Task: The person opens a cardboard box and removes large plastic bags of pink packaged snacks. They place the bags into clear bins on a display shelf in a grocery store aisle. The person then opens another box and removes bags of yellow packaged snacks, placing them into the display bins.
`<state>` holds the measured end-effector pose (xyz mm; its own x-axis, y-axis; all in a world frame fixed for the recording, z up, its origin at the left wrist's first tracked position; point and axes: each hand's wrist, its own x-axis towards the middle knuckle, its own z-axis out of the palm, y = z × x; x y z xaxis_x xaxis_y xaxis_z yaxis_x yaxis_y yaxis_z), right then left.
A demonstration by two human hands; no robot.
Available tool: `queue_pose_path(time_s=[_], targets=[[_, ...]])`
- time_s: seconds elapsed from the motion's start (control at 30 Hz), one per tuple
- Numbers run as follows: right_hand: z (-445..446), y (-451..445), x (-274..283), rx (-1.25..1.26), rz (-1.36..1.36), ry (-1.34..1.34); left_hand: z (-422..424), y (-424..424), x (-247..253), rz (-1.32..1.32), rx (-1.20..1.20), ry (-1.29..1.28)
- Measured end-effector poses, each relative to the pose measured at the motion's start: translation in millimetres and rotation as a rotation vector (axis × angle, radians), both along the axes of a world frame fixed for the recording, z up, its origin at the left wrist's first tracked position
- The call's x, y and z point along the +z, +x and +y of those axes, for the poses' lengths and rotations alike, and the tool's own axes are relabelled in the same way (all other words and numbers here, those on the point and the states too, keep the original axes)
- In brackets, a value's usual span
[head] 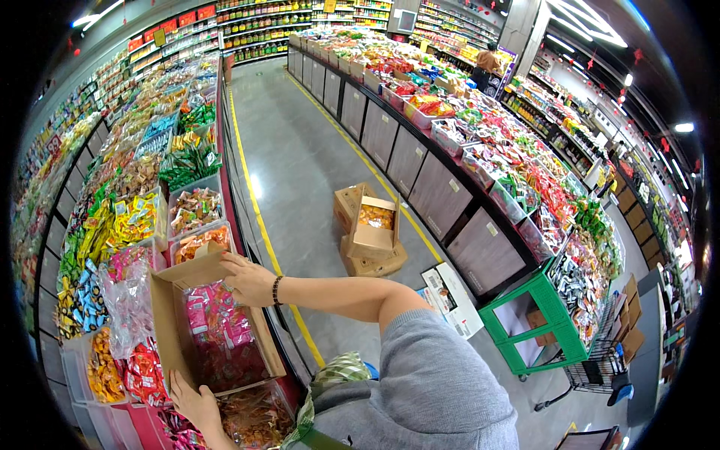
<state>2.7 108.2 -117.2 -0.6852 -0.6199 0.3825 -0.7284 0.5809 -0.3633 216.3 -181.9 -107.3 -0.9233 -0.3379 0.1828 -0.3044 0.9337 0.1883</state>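
An open cardboard box rests tilted over the snack bins on my left, with pink plastic-wrapped packets inside it. My right hand, with a beaded bracelet at the wrist, holds the box's far edge by a raised flap. At the near left corner, my left hand lies against the outside of the box with its fingers on the wall. A crumpled clear plastic bag lies just left of the box. Beside it sit red packets and orange packets in bins.
Stacked cardboard boxes stand on the aisle floor, the top one open. A long counter of snack bins runs along the right. A green crate stand and a shopping cart are at the lower right. A person stands far off.
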Motion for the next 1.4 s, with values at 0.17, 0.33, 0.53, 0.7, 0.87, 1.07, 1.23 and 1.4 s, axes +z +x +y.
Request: queue_pose_path(time_s=[0.17,0.33,0.53,0.7,0.87,1.07,1.23,1.4], targets=[[25,-1,-19,0.040,0.006,-0.194,-1,-3,-4,0.042,0.000,0.031],[-3,41,-27,-0.355,-0.403,-0.837,1,2,-1,0.019,0.048,0.033],[-4,20,-62,-0.377,-0.603,-0.872,-7,6,-14,0.027,0.033,-0.017],[42,24,-78,-0.276,-0.961,-0.945,-6,-4,-4,-0.099,0.130,-0.044],[53,47,-147,-0.408,-1.232,-1.342,-29,-13,-9,-0.143,0.166,-0.036],[17,14,-248,-0.917,-1.215,-1.090,-32,11,-21,0.094,0.020,-0.020],[-43,28,-253,-1.004,-1.087,-0.839,-33,53,-30,0.357,-0.009,0.027],[0,8,-233,-0.979,-0.236,-0.423,-24,75,-31,0.358,0.086,0.188]])
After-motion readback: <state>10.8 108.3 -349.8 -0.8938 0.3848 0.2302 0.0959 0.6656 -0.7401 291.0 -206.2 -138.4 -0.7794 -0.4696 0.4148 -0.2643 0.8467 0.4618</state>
